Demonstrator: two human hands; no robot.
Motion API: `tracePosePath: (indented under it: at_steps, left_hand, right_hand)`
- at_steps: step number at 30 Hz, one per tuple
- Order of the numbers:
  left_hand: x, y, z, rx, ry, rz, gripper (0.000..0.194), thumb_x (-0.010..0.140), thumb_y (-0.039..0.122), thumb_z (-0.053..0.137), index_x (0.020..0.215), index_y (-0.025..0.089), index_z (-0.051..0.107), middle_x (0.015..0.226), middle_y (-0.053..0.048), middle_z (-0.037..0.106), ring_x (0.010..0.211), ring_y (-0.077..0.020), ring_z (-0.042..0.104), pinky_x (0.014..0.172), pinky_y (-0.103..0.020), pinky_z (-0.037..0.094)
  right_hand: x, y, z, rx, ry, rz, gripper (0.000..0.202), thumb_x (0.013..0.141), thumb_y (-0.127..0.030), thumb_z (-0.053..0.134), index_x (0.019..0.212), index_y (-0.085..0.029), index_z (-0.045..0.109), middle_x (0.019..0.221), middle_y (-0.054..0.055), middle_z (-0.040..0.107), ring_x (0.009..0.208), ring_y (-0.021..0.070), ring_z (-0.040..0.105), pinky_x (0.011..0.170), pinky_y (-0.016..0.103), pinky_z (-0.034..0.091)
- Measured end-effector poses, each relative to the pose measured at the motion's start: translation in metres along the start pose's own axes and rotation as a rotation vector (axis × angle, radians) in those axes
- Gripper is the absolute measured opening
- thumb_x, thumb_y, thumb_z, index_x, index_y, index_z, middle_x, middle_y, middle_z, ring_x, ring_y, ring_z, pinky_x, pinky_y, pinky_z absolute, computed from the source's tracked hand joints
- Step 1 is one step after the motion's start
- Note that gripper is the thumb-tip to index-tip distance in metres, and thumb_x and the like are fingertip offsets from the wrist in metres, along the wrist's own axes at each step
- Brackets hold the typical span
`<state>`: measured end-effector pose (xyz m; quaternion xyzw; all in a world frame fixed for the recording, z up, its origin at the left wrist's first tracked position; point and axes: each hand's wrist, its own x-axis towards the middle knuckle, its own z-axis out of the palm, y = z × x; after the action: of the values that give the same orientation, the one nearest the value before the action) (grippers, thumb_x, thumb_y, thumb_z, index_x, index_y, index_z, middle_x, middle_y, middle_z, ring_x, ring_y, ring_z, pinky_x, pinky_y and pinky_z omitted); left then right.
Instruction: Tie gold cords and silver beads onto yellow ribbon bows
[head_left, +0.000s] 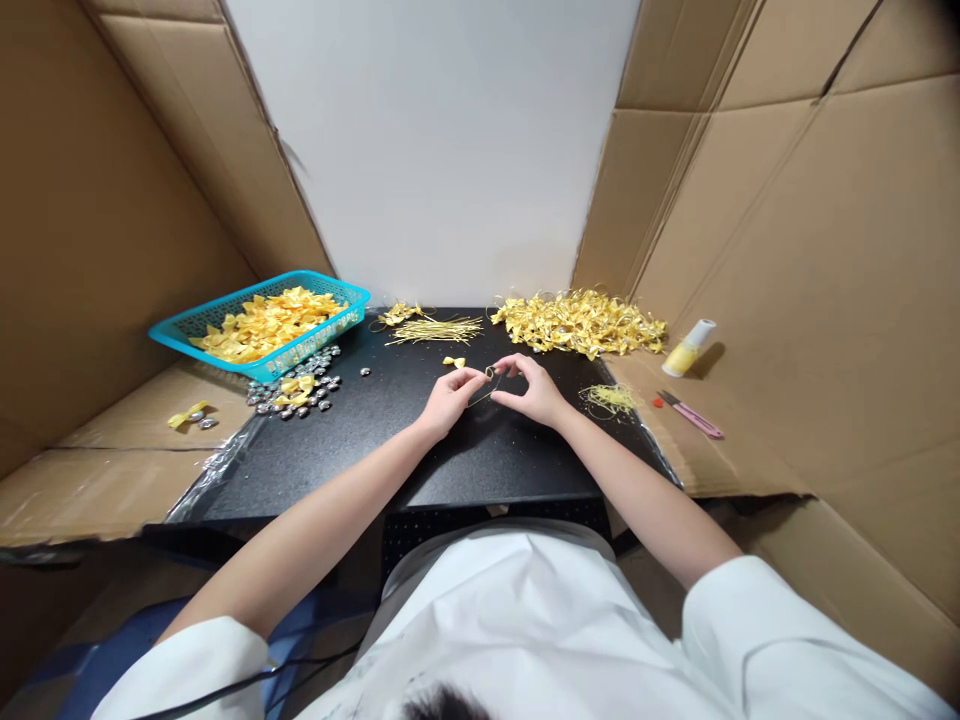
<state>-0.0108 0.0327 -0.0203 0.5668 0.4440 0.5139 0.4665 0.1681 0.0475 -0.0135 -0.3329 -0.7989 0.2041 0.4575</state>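
Note:
Over the middle of the black table point(337, 465), my left hand point(450, 400) pinches a thin yellow cord point(490, 373) that forms a small loop at the fingertips. My right hand point(531, 388) is close on the right, its index finger at the loop and its thumb lower, apart from it; whether it grips the cord is too small to tell. A yellow bow point(454, 362) lies just behind my left hand. Behind it is a bunch of straight yellow cords point(435, 330).
A blue basket point(300, 352) of yellow bows stands at the left, with silver beads point(262, 398) before it. Finished-looking bows with cords point(581, 322) are heaped back right. Cord scraps point(611, 400), pink-handled snips point(694, 415) and a thread spool point(688, 350) lie right. Cardboard walls surround the table.

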Motion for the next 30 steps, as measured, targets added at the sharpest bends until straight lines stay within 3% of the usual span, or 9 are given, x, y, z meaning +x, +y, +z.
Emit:
tracePosePath:
  at_steps: [2, 4, 9, 15, 18, 20, 22, 25, 30]
  left_hand:
    - [0.000, -0.001, 0.000, 0.036, -0.024, 0.034, 0.034, 0.066, 0.048, 0.072, 0.076, 0.015, 0.069, 0.071, -0.001, 0.065, 0.060, -0.0103, 0.050, 0.056, -0.023, 0.037]
    - [-0.001, -0.001, 0.000, 0.061, -0.051, 0.064, 0.034, 0.065, 0.047, 0.073, 0.074, 0.015, 0.071, 0.074, -0.003, 0.069, 0.067, -0.0136, 0.056, 0.065, -0.025, 0.042]
    - [-0.001, 0.001, -0.001, 0.118, -0.086, 0.089, 0.033, 0.067, 0.046, 0.072, 0.072, 0.014, 0.072, 0.072, -0.005, 0.071, 0.075, -0.0182, 0.062, 0.076, -0.029, 0.046]
    - [0.000, 0.000, -0.004, 0.161, -0.057, 0.091, 0.028, 0.070, 0.042, 0.068, 0.071, 0.014, 0.073, 0.072, -0.004, 0.071, 0.072, -0.0179, 0.061, 0.074, -0.029, 0.045]
    - [0.000, 0.001, -0.004, 0.144, -0.046, 0.087, 0.026, 0.070, 0.040, 0.067, 0.071, 0.015, 0.073, 0.074, -0.005, 0.072, 0.075, -0.0191, 0.063, 0.077, -0.030, 0.045]
    - [-0.001, 0.003, -0.003, 0.145, -0.053, 0.091, 0.026, 0.070, 0.039, 0.066, 0.070, 0.015, 0.073, 0.075, -0.005, 0.073, 0.077, -0.0196, 0.064, 0.079, -0.030, 0.046]
    - [-0.002, 0.004, -0.003, 0.156, -0.074, 0.095, 0.025, 0.070, 0.039, 0.066, 0.070, 0.015, 0.073, 0.075, -0.005, 0.073, 0.077, -0.0195, 0.064, 0.080, -0.030, 0.046]
    - [-0.002, 0.004, -0.003, 0.192, -0.110, 0.100, 0.024, 0.070, 0.038, 0.065, 0.069, 0.015, 0.072, 0.074, -0.004, 0.071, 0.074, -0.0182, 0.062, 0.077, -0.029, 0.045]
    - [-0.001, 0.001, -0.005, 0.285, -0.115, 0.138, 0.030, 0.073, 0.043, 0.063, 0.066, 0.014, 0.071, 0.063, -0.001, 0.064, 0.061, -0.0133, 0.052, 0.064, -0.026, 0.040]
  right_hand:
    - [-0.001, 0.000, 0.004, 0.054, -0.012, 0.000, 0.051, 0.065, -0.027, 0.079, 0.110, -0.020, 0.058, 0.109, 0.007, 0.065, 0.095, 0.0201, 0.061, 0.085, 0.036, 0.049]
    - [-0.002, 0.000, 0.009, 0.097, -0.026, -0.015, 0.053, 0.066, -0.026, 0.078, 0.114, -0.021, 0.057, 0.115, 0.008, 0.064, 0.100, 0.0204, 0.062, 0.088, 0.036, 0.049]
    - [-0.002, -0.001, 0.016, 0.167, -0.010, -0.018, 0.038, 0.073, -0.020, 0.069, 0.109, -0.022, 0.060, 0.108, 0.005, 0.068, 0.100, 0.0192, 0.065, 0.088, 0.035, 0.051]
    - [0.000, 0.002, 0.008, 0.165, 0.062, 0.032, 0.050, 0.071, -0.026, 0.072, 0.117, -0.024, 0.052, 0.100, 0.004, 0.067, 0.093, 0.0186, 0.065, 0.086, 0.038, 0.051]
    - [0.000, 0.003, 0.001, 0.024, 0.174, 0.015, 0.072, 0.061, -0.029, 0.081, 0.124, -0.024, 0.047, 0.122, 0.011, 0.057, 0.110, 0.0248, 0.057, 0.094, 0.044, 0.047]
    - [0.000, 0.002, 0.000, 0.004, 0.163, -0.006, 0.081, 0.058, -0.029, 0.083, 0.128, -0.024, 0.043, 0.133, 0.013, 0.050, 0.120, 0.0276, 0.051, 0.100, 0.047, 0.043]
    - [-0.001, 0.001, 0.003, 0.064, 0.061, -0.035, 0.077, 0.061, -0.026, 0.080, 0.129, -0.025, 0.043, 0.129, 0.012, 0.055, 0.120, 0.0262, 0.054, 0.102, 0.047, 0.042]
    - [-0.001, 0.000, 0.012, 0.209, -0.059, -0.060, 0.055, 0.070, -0.019, 0.071, 0.120, -0.024, 0.049, 0.107, 0.006, 0.067, 0.102, 0.0203, 0.065, 0.096, 0.041, 0.048]
    - [-0.002, 0.000, 0.016, 0.285, -0.005, -0.031, 0.037, 0.073, -0.018, 0.066, 0.108, -0.022, 0.054, 0.087, 0.001, 0.069, 0.079, 0.0158, 0.068, 0.081, 0.034, 0.055]
